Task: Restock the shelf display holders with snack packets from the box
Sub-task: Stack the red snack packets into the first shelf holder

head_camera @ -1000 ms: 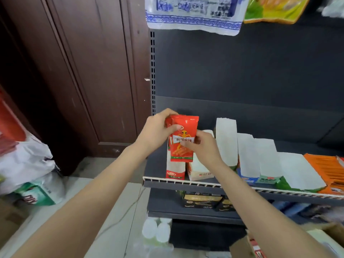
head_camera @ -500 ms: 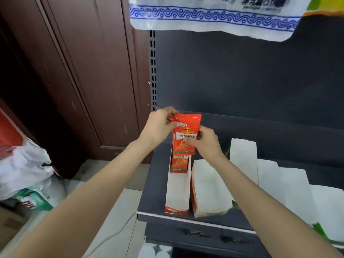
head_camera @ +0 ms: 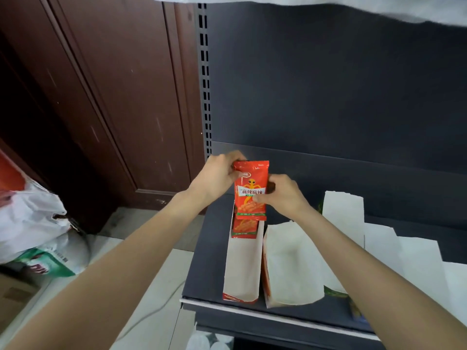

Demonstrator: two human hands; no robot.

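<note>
Here, both hands: left hand, right hand, gripping red pkt

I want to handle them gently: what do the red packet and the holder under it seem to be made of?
The red packet: probably glossy plastic film, since it shines and creases. The holder: likely thin matte cardboard, with plain white folded walls and a printed front edge.

Soft, even indoor light falls from above and in front, brightest on the white display holders and the forearms. The wooden door at the left sinks into dim shadow. Straight lines bow toward the frame edges, and the white bag along the top edge is smeared and overexposed.
</note>
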